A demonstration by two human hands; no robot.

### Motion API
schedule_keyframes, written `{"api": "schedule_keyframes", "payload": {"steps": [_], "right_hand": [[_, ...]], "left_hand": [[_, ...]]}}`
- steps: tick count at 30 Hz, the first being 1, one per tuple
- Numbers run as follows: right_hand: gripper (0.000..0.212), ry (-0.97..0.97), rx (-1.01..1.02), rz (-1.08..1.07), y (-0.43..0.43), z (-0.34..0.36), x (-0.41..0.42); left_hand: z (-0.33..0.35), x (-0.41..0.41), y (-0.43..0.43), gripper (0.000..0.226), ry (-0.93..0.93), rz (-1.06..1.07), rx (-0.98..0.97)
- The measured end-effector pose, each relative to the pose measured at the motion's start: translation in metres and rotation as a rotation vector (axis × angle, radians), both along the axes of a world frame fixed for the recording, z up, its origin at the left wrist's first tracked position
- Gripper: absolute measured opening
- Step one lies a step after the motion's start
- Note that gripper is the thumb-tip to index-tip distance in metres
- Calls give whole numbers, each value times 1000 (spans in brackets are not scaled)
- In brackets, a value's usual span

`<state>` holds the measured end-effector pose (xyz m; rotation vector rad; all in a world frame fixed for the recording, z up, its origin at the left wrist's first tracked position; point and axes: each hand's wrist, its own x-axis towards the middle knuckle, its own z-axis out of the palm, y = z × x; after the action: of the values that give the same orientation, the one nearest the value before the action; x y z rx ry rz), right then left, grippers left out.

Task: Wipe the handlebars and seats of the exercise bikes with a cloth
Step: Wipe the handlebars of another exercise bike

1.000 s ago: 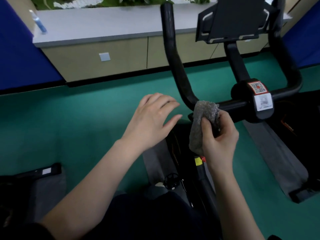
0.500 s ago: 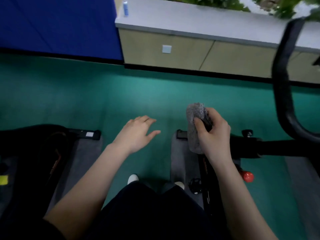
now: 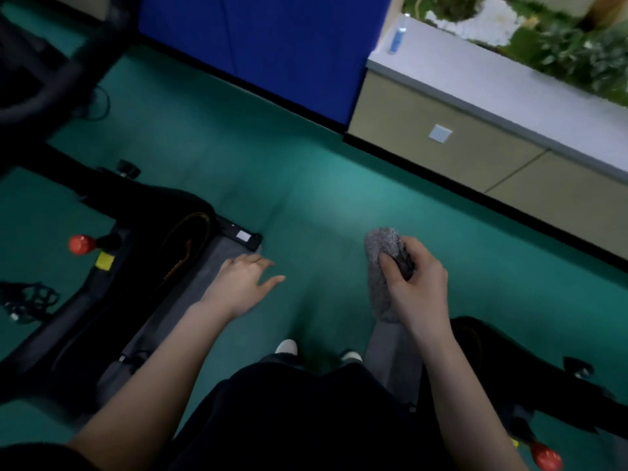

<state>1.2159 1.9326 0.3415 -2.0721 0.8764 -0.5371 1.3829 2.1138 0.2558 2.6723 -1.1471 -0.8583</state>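
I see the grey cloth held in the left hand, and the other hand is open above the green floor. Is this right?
Not quite. The head view shows the grey cloth held in the right hand, not the left. The other hand, the left hand, is the open one above the green floor.

An exercise bike [image 3: 136,232] is set on the floor [image 3: 306,171] at left, a second bike [image 3: 526,365] at lower right. A bottle [image 3: 397,34] is stood on the table [image 3: 492,86] beyond them.
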Motion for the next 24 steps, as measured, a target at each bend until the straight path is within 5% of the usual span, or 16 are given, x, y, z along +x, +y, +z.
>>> {"api": "schedule_keyframes", "payload": {"steps": [15,24], "right_hand": [[18,-6,99,599,2,-10,116],[15,100,178,721,-12,-18,156]], "left_hand": [[22,-11,57,50,-107,623,-104],[35,-23,59,45,-170,842,-171]]}}
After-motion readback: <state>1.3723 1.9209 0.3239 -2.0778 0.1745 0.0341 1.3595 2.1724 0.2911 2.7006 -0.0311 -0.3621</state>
